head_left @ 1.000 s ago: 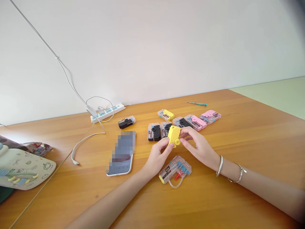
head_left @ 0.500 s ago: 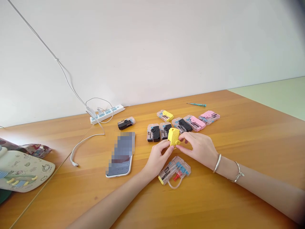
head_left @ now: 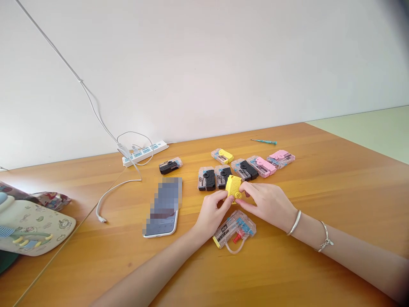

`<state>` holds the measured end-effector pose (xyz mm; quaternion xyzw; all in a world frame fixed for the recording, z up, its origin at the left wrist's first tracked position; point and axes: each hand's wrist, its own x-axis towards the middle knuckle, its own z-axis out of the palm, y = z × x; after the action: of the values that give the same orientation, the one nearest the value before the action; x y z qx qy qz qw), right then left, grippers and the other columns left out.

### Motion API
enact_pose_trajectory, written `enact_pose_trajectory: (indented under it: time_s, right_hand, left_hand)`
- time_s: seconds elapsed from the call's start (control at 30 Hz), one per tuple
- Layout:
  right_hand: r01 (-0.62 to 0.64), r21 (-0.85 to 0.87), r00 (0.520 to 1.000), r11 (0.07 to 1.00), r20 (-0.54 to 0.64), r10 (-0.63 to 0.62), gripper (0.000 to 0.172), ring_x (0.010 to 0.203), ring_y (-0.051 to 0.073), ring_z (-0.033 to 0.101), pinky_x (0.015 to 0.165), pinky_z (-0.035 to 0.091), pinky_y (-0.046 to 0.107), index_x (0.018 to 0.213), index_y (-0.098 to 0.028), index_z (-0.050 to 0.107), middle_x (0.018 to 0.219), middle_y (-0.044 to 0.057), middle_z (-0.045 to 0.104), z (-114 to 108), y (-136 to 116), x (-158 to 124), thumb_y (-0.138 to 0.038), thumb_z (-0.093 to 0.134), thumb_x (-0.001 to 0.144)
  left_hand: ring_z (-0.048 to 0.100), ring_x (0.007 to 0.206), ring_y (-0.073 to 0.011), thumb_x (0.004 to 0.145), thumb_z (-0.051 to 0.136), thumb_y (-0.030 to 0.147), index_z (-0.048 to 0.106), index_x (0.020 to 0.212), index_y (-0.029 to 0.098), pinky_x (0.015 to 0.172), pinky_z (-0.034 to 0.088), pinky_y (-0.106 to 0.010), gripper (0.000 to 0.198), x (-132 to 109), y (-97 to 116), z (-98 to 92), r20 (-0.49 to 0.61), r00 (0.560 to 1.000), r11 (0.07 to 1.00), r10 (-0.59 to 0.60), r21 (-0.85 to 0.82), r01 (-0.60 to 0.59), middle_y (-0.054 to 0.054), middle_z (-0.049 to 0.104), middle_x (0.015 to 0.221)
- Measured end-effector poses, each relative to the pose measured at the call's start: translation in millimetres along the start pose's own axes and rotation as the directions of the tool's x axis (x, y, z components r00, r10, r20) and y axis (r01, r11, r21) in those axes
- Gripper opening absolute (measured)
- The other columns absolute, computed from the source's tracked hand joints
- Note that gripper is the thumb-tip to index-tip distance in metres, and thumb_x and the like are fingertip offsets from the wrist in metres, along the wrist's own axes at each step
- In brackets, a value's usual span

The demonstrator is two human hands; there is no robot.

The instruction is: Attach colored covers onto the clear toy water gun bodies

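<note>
A yellow plastic part with a round knob is held just above the wooden table. My left hand pinches its left side between thumb and fingers. On the other side, my right hand grips it near the knob with thumb and fingertips. Below lies a clear water gun with a red trigger, blue inner parts and a yellow end. Behind the hands are black-and-clear water guns, pink-and-clear ones and a yellow-and-clear one.
A phone lies left of my hands. Farther off are a black-and-clear gun, a power strip with white cables and a teal screwdriver. A patterned bottle lies at the left.
The yellow part has tilted a little between my fingers. My right hand has shifted slightly down and right, and the whole view has moved slightly.
</note>
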<state>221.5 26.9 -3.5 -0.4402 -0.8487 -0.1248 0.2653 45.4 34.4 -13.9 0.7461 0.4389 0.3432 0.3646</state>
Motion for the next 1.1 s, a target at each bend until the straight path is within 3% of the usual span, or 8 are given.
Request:
enact_pose_trajectory:
  time_s: [0.17,0.4,0.63,0.73,0.97,1.1]
  right_hand:
    - [0.032,-0.116,0.999,0.993,-0.022,-0.035,0.018,0.051,0.015,0.057,0.045,0.026,0.026,0.076,-0.017,0.053,0.059,0.001,0.063,-4,-6,0,-0.028,0.043,0.087]
    - [-0.005,-0.292,1.0,0.956,0.006,0.007,0.009,0.048,0.014,0.056,0.043,0.022,0.026,0.073,-0.016,0.05,0.055,0.001,0.058,1,-19,3,-0.014,0.043,0.079]
    - [-0.042,-0.353,0.958,0.935,0.252,0.138,0.008,0.052,0.018,0.062,0.041,0.017,0.028,0.083,-0.014,0.052,0.06,0.005,0.064,0,-29,15,-0.011,0.047,0.078]
    - [-0.024,-0.376,0.941,0.926,0.305,0.148,0.013,0.052,0.019,0.063,0.04,0.013,0.028,0.09,-0.012,0.052,0.061,0.007,0.066,-3,-30,20,-0.01,0.046,0.08]
    - [-0.011,-0.236,0.979,0.972,0.197,0.059,0.008,0.049,0.015,0.061,0.04,0.015,0.025,0.086,-0.014,0.051,0.054,0.002,0.063,0,-15,19,-0.019,0.046,0.083]
    - [-0.02,-0.097,0.999,0.995,0.025,0.022,0.022,0.043,0.01,0.056,0.041,0.022,0.022,0.085,-0.016,0.052,0.055,-0.002,0.062,3,-5,10,-0.031,0.037,0.092]
  left_hand:
    - [0.033,0.06,-0.0105,0.088,0.039,0.034,0.039,0.059,0.016,0.056,0.028,-0.022,0.034,0,-1,0.5,0.017,1.0,1.0,-0.007,0.024,0.007,0.004,0.034,0.06]
    - [0.033,0.059,-0.0101,0.086,0.042,0.036,0.044,0.06,0.015,0.055,0.026,-0.022,0.033,1,-2,1.1,0.024,0.999,0.999,-0.033,0.024,0.032,0.004,0.037,0.059]
    - [0.03,0.058,-0.0096,0.084,0.043,0.038,0.043,0.057,0.015,0.052,0.023,-0.021,0.035,1,-7,2.6,-0.012,0.998,0.998,-0.055,-0.039,0.054,0.004,0.032,0.057]
    - [0.029,0.057,-0.0094,0.083,0.044,0.038,0.042,0.056,0.015,0.052,0.023,-0.021,0.035,1,-8,2.9,-0.022,0.998,0.995,-0.061,-0.075,0.06,0.004,0.03,0.056]
    - [0.025,0.058,-0.009,0.083,0.043,0.035,0.037,0.057,0.016,0.051,0.023,-0.021,0.032,4,-7,2.1,-0.091,0.994,0.987,-0.064,-0.155,0.049,0.004,0.025,0.059]
    - [0.027,0.059,-0.0091,0.083,0.044,0.032,0.034,0.057,0.017,0.052,0.025,-0.021,0.031,3,-4,1.8,-0.102,0.994,0.984,-0.045,-0.175,0.026,0.004,0.026,0.061]
